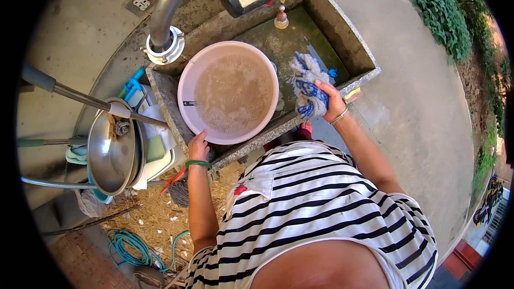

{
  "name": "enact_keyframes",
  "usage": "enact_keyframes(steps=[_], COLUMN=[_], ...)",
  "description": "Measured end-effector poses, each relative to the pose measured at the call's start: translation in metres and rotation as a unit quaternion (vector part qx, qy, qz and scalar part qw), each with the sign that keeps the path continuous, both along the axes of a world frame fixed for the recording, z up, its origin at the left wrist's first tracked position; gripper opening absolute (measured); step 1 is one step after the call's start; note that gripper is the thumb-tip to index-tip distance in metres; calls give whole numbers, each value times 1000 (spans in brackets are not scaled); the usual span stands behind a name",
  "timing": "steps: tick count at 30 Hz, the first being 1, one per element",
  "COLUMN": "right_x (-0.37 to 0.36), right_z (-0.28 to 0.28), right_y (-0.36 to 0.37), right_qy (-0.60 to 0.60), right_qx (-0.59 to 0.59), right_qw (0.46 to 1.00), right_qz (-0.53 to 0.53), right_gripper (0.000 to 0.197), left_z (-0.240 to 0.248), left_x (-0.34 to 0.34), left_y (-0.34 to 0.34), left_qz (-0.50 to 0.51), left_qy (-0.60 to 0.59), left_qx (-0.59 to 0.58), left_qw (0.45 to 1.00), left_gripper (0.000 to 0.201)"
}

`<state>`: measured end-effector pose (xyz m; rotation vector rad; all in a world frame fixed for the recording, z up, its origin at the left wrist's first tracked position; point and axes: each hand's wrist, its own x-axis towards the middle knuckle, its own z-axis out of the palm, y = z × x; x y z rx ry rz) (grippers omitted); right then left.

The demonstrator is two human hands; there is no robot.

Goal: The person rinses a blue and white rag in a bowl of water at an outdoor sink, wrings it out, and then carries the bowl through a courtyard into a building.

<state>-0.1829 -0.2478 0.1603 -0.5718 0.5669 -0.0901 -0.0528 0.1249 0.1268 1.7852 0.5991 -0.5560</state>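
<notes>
In my right hand (333,103) is a bunched, wet-looking grey-white and blue cloth (309,83), gripped above the right part of the stone sink. Its loose end hangs away from me over the sink floor. My left hand (198,146) is at the near left rim of a pink plastic basin (273,108), with its fingers curled against the rim and partly hidden. The basin stands in the left part of the concrete sink (350,32) and holds murky brown water (233,93) with bubbles on top.
A curved metal pipe (171,5) and a tap (281,18) overhang the sink. A small blue thing (332,72) lies on the sink floor. On the left stand metal bowls (110,152) and pole handles (80,93). A teal hose (134,249) lies coiled on straw.
</notes>
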Motion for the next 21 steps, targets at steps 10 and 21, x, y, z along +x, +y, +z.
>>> enact_keyframes(steps=[10, 21], right_x=[-5, -11], right_z=[-38, -43], right_y=[-60, -67], right_qy=[15, -18], right_qx=[-196, -132], right_qw=[971, 977], right_qz=[-136, -165], right_gripper=[38, 35], left_z=[-116, -22], left_x=[18, 37], left_y=[31, -59], left_qz=[77, 172], left_qy=[-30, -260], left_qx=[108, -112], left_qw=[991, 943], left_gripper=[44, 26])
